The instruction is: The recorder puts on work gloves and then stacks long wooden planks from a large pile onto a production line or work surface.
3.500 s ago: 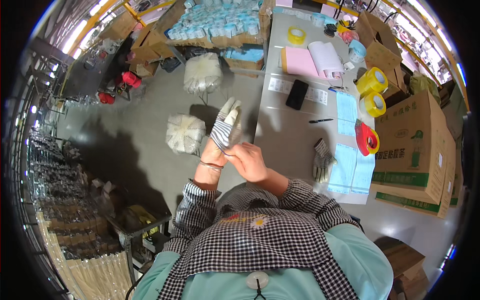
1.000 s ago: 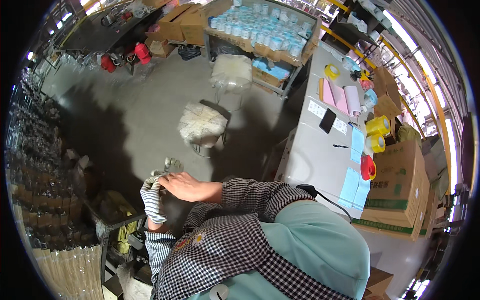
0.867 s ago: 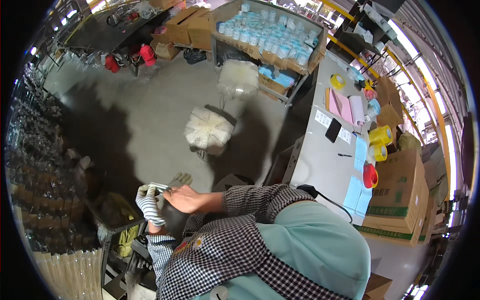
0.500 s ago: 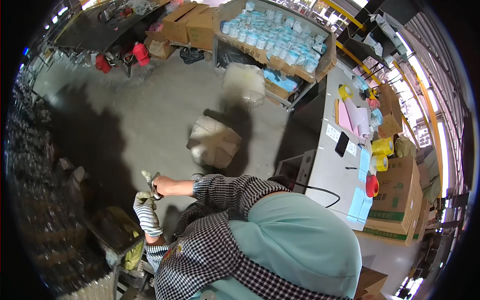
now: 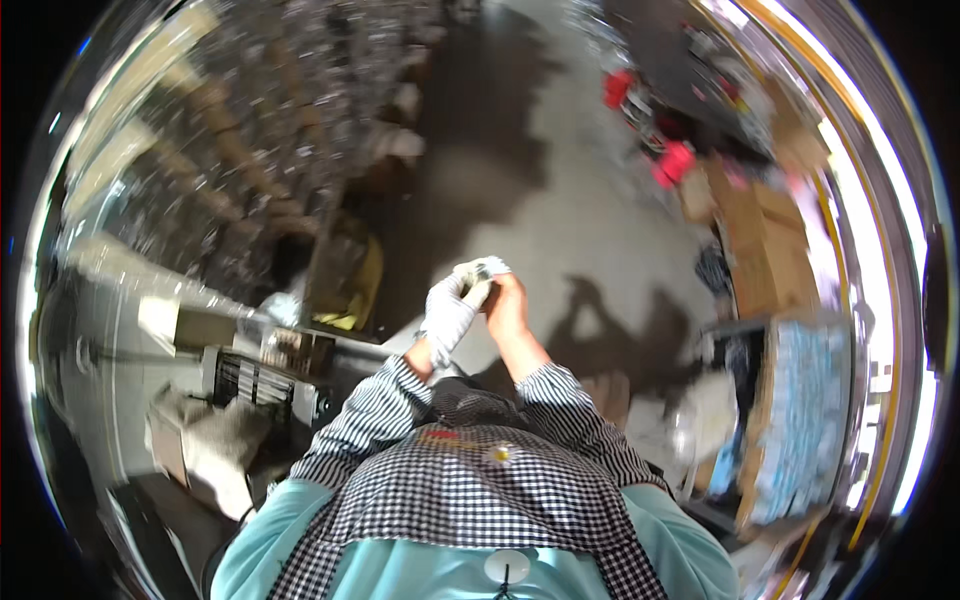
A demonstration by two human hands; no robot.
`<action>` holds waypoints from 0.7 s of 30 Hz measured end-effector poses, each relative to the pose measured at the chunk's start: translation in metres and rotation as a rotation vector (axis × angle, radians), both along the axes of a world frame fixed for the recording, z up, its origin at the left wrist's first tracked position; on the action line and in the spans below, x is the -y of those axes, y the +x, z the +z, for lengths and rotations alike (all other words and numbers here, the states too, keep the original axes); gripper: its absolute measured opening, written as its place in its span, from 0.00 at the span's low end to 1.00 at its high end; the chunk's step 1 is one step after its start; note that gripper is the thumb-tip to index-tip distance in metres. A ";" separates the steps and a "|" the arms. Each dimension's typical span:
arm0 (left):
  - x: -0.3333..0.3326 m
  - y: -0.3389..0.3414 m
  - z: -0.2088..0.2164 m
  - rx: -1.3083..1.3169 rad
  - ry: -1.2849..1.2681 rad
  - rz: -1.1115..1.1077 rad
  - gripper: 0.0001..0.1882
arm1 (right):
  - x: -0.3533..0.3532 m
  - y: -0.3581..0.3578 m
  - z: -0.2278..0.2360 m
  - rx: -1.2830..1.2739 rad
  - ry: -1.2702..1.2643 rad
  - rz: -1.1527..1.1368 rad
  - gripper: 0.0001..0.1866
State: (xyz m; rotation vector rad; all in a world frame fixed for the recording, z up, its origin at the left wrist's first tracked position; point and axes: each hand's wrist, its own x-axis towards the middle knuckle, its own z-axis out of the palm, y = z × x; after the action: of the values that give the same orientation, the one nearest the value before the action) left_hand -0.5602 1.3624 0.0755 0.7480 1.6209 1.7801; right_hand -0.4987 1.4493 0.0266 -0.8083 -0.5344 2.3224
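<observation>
My left hand (image 5: 450,312) wears a pale striped work glove and is closed on the edge of a second pale work glove (image 5: 490,267). Bare to the knuckles, my right hand (image 5: 508,308) touches it from the right. The bunched fabric covers the right fingertips, so I cannot tell whether they are inside the glove or pinching it. Both hands meet in front of my chest, above the floor. A checked apron (image 5: 480,490) lies over my front, with striped sleeves on both forearms.
On the left stands a large heap of clear plastic-wrapped goods (image 5: 270,130). Cardboard boxes (image 5: 765,250) and a bin of blue-and-white packs (image 5: 805,420) are at the right. A white wrapped bundle (image 5: 705,415) sits beside the bin. Red containers (image 5: 672,163) stand farther off.
My body and view have turned left, so the bin and boxes now lie at the right and the desk has left view. My hands are closer together, with the loose glove now over the right fingertips.
</observation>
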 end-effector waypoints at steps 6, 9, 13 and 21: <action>-0.003 -0.076 0.042 -0.716 -0.238 0.109 0.10 | -0.027 -0.118 -0.003 -0.101 0.785 0.232 0.21; 0.001 -0.106 0.041 -0.596 -0.201 0.113 0.08 | -0.057 -0.179 -0.010 0.091 0.765 0.446 0.21; 0.000 -0.141 0.035 -0.728 -0.313 0.113 0.14 | -0.059 -0.230 -0.011 -0.292 0.446 0.656 0.29; 0.013 -0.167 0.066 -0.555 -0.152 0.270 0.08 | -0.004 -0.318 0.047 -0.614 -0.101 0.860 0.39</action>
State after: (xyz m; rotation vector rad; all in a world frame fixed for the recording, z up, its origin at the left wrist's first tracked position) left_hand -0.7275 1.3492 0.1412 1.0563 2.2850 1.6894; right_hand -0.8165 1.4535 0.0734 0.1997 -0.5435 3.1906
